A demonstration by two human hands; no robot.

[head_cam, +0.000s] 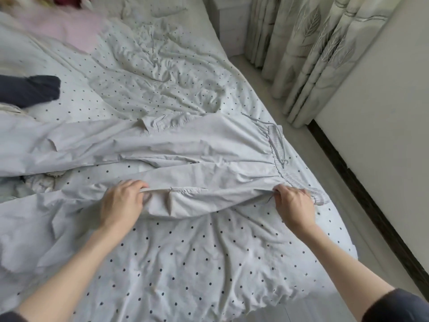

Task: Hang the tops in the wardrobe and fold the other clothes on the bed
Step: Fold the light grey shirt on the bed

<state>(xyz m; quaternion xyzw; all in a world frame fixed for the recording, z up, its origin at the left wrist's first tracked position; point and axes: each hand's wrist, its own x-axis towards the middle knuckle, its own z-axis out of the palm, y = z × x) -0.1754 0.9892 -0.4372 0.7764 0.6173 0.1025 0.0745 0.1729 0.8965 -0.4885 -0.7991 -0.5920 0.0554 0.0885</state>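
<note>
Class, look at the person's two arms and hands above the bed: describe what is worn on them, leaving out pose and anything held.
Both forearms are bare, and so are the left hand and right hand: no gloves, rings, watch or bracelets show. A dark grey sleeve covers the right upper arm at the frame's bottom edge. A sliver of similar dark cloth shows at the bottom left corner.

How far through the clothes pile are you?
Nothing looks folded yet. The light grey trousers lie spread flat; my left hand and right hand grip their near edge. A dark garment and pink one still wait on the bed.
</note>
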